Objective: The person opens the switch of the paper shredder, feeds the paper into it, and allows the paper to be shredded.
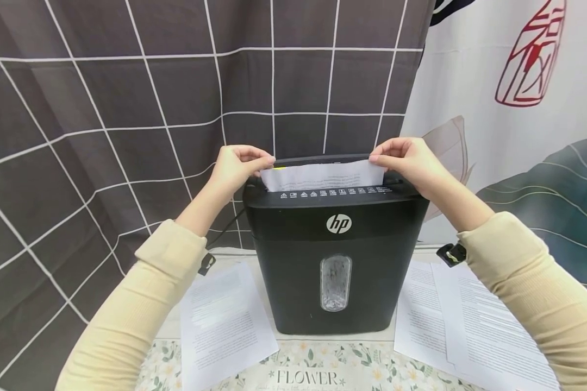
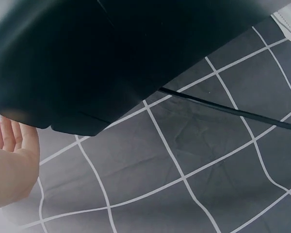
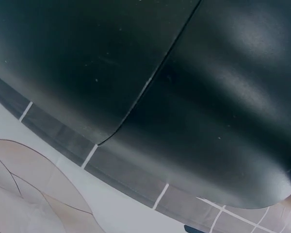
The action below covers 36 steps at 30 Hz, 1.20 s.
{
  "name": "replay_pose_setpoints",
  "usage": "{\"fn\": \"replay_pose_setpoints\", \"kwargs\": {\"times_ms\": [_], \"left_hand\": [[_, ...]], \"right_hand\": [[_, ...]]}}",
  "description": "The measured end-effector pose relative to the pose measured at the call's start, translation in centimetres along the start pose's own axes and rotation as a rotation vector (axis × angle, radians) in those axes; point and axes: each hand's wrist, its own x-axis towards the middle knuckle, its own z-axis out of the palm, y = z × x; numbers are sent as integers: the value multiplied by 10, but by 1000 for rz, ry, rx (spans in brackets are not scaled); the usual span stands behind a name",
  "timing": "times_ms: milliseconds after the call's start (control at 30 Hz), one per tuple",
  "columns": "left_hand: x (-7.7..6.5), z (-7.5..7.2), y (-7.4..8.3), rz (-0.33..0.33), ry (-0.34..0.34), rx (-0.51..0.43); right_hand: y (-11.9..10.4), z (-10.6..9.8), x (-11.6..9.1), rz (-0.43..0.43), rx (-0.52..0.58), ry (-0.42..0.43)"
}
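A black paper shredder (image 1: pixel 293 260) with an hp logo stands upright in the middle of the head view. A sheet of paper (image 1: pixel 323 176) with printed lines sticks up out of the slot in its top. The left hand (image 1: pixel 239 165) pinches the sheet's upper left corner between thumb and fingers. At the upper right corner the right hand (image 1: pixel 408 163) pinches it the same way. In the left wrist view the left hand (image 2: pixel 14 162) shows only in part, beside the shredder's dark side (image 2: pixel 77 63). Mostly the shredder's side (image 3: pixel 136 97) fills the right wrist view.
Printed sheets (image 1: pixel 225 326) lie left of the shredder, and more printed sheets (image 1: pixel 469 320) lie on its right. A floral mat (image 1: pixel 318 361) covers the table's front. Behind hangs a dark checked curtain (image 1: pixel 176 87). A black cord (image 2: pixel 223 107) runs from the shredder.
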Motion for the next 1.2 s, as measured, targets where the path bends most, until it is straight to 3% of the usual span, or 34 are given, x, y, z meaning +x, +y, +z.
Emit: {"fn": "replay_pose_setpoints", "kwargs": {"times_ms": [600,867,1200], "left_hand": [[-5,1,-6,5,-85,-116],[-6,-2,-8,25,-73,-144],[-20,-15,-11,32,-24,-217]], "right_hand": [[1,0,-3,-33,143,-55],[1,-1,-3,-32,230,-83],[4,-7,-7,-61,369,-125]]}}
